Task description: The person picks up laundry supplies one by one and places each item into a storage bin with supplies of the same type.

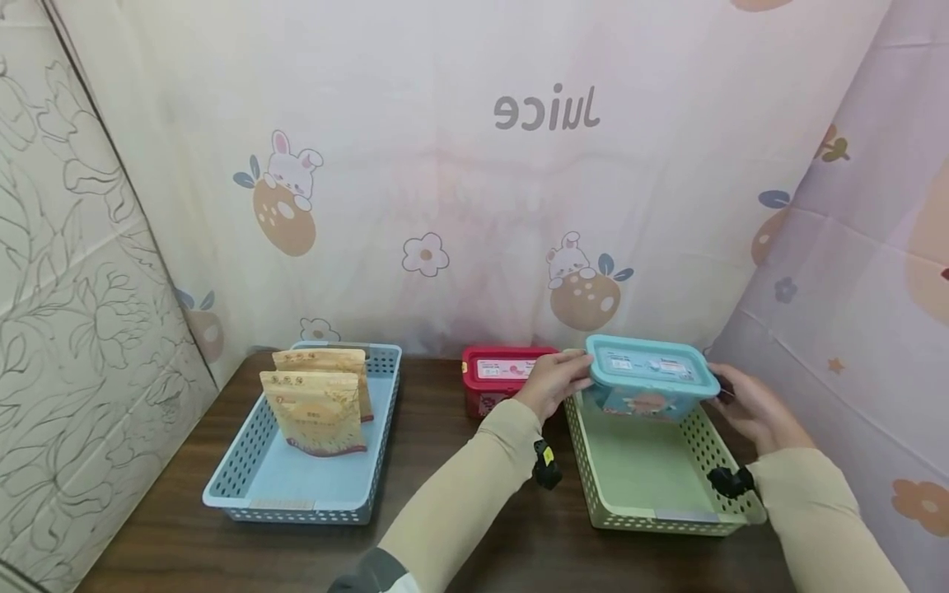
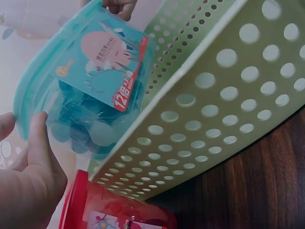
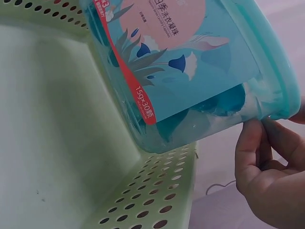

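A turquoise box of laundry capsules (image 1: 648, 375) with a lid is at the back end of the green basket (image 1: 645, 486), tilted, with its base just inside the rim. My left hand (image 1: 552, 380) grips the left end of its lid. At the opposite end, the fingers of my right hand (image 3: 276, 167) pinch the lid's rim. Through the clear wall in the left wrist view, blue-green capsules (image 2: 81, 124) show below the printed label. A red lidded box (image 1: 504, 375) stands on the table, left of the basket and partly behind my left hand.
On the left of the brown table (image 1: 445, 494) lies a light blue basket (image 1: 245, 469) with two yellow pouches (image 1: 315, 412) upright in it. A printed curtain (image 1: 430, 165) hangs along the table's back and right side.
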Available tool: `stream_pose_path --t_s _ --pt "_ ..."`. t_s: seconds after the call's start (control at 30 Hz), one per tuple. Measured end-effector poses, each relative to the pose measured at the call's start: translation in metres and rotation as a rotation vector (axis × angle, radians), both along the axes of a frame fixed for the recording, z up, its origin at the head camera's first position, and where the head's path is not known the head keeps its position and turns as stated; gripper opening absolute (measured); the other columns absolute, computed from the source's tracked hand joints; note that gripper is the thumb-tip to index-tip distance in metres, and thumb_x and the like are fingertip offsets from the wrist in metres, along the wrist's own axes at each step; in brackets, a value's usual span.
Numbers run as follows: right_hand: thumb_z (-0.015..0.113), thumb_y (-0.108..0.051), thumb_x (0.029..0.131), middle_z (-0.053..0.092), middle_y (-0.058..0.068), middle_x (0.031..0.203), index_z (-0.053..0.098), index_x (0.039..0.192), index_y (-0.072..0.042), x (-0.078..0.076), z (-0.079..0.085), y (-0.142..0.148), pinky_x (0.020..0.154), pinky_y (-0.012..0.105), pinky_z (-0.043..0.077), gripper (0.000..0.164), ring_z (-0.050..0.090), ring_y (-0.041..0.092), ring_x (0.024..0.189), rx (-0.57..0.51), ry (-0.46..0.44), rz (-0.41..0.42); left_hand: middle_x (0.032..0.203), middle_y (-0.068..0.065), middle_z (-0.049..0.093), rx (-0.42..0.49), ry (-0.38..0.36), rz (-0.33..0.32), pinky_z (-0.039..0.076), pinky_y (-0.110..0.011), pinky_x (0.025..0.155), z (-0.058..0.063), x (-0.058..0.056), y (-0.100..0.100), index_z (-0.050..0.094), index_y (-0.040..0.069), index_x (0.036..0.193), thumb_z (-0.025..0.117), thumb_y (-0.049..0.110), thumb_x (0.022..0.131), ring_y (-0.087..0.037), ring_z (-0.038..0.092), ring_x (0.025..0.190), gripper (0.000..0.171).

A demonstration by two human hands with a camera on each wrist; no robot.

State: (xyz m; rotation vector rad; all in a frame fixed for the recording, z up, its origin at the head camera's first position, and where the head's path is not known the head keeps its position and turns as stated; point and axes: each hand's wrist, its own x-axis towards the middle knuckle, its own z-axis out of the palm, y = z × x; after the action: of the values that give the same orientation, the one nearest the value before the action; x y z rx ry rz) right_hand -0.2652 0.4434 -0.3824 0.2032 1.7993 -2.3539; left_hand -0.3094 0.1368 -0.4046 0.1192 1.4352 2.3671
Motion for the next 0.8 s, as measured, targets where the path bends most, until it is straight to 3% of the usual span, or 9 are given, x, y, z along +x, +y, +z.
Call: stream_pose_path --t_s 0.2,0.4,0.57,0.8 --pt "0.049 -0.021 0.106 0.062 -0.004 0.09 0.07 0.087 -0.013 -0.003 0.0 -0.001 0.073 0.018 0.053 0.029 0.059 0.006 0.082 0.02 -0.005 -0.011 0.117 -0.009 0.068 -0.01 0.005 0.023 0.057 -0.033 0.089 -0.004 -0.002 0.001 0.064 -0.001 0.13 0.074 0.015 0.093 -0.022 0.068 0.105 0.042" --pt "0.053 -0.022 0.105 0.065 -0.006 0.086 0.073 0.084 -0.015 -0.003 -0.006 -0.001 0.071 0.02 0.053 0.03 0.06 0.006 0.078 0.064 -0.017 -0.045 0.111 -0.008 0.069 -0.057 0.011 0.056 0.056 -0.034 0.089 -0.005 0.002 0.005 0.065 -0.001 0.128 0.072 0.014 0.094 -0.022 0.068 0.104 0.038" --pt "0.056 -0.024 0.104 0.063 -0.008 0.088 0.074 0.083 -0.019 -0.003 -0.009 -0.001 0.072 0.02 0.054 0.027 0.059 0.004 0.08 0.098 -0.026 -0.076 0.109 -0.009 0.069 -0.169 0.05 0.119 0.057 -0.036 0.088 -0.003 0.01 0.009 0.068 0.0 0.125 0.07 0.011 0.095 -0.024 0.069 0.103 0.032" --pt "0.064 -0.032 0.099 0.061 -0.014 0.088 0.071 0.08 -0.028 -0.003 -0.01 0.0 0.076 0.021 0.056 0.021 0.059 0.001 0.081 0.261 -0.073 -0.121 0.114 -0.011 0.068 -0.297 0.107 0.165 0.057 -0.037 0.087 0.0 0.018 0.011 0.066 0.0 0.128 0.069 0.009 0.095 -0.026 0.07 0.102 0.034"
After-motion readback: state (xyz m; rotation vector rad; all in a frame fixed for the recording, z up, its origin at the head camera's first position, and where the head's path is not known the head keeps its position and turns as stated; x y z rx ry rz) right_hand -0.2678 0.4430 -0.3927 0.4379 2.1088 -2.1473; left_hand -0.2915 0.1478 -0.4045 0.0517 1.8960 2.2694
